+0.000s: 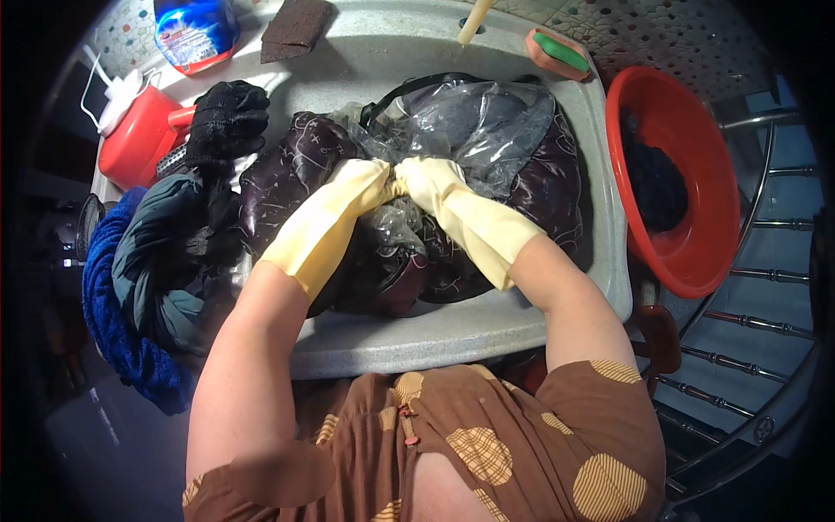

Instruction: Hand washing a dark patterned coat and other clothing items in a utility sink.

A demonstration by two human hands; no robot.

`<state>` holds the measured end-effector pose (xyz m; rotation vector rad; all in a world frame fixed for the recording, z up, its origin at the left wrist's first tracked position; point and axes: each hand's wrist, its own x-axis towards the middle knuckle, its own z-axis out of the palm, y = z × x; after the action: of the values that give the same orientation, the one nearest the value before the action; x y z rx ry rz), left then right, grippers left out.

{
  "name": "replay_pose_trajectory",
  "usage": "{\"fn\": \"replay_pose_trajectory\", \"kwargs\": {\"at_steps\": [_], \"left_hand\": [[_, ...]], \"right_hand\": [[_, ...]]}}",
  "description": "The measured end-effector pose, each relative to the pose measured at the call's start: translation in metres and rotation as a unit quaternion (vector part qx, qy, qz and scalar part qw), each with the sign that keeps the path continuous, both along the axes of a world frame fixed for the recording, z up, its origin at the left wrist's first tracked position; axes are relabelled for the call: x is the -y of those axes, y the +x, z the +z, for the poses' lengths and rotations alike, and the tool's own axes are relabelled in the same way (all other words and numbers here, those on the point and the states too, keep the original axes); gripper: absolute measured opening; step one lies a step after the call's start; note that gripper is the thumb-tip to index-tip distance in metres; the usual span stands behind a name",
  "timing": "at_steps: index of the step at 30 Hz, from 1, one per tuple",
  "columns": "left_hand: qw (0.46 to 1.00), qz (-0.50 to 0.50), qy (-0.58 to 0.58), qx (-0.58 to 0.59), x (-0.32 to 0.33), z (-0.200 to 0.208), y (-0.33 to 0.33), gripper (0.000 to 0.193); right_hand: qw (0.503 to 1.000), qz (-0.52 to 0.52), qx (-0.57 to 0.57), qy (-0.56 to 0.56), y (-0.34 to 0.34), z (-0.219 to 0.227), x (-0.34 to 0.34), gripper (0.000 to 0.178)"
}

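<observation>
A dark purple, shiny piece of fabric with thin light lines (pixel 300 161) lies bunched in the grey speckled sink (pixel 417 339). Clear wet plastic (pixel 513 130) spreads over its middle and far right side, with a black strap along the far edge. Both hands wear pale yellow rubber gloves and meet at the centre. My left hand (pixel 372 181) is closed on the plastic, its fingertips mostly hidden. Right beside it, my right hand (pixel 426 181) also grips the plastic, with the fingers curled out of sight.
Twisted blue and teal cloths (pixel 143 261) hang over the left edge, below a black knitted glove (pixel 228 122). Nearby are a red jug (pixel 135 143) and blue bottle (pixel 196 35). A brown sponge (pixel 296 30), a green soap bar (pixel 561 50) and a red basin (pixel 713 235) surround the sink.
</observation>
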<state>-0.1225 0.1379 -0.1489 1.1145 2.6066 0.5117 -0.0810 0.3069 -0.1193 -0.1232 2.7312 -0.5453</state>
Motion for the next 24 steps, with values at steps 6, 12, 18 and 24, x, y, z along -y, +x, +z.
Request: {"fn": "replay_pose_trajectory", "kwargs": {"at_steps": [6,12,18,24], "left_hand": [[0.999,0.039,-0.002,-0.017,-0.003,-0.033,-0.019,0.063],[0.991,0.128,-0.042,-0.008,-0.001,0.030,0.036,0.067],[0.978,0.198,0.060,0.038,0.006,0.058,0.080,0.099],[0.973,0.163,0.163,-0.006,0.012,0.060,0.089,0.114]], "right_hand": [[0.984,-0.141,0.024,-0.101,-0.013,-0.002,0.007,0.042],[0.953,0.145,-0.185,0.193,0.011,0.038,0.019,0.050],[0.955,0.031,-0.167,0.243,-0.001,0.069,-0.017,0.067],[0.968,-0.054,-0.139,0.204,-0.020,0.048,-0.064,0.035]]}}
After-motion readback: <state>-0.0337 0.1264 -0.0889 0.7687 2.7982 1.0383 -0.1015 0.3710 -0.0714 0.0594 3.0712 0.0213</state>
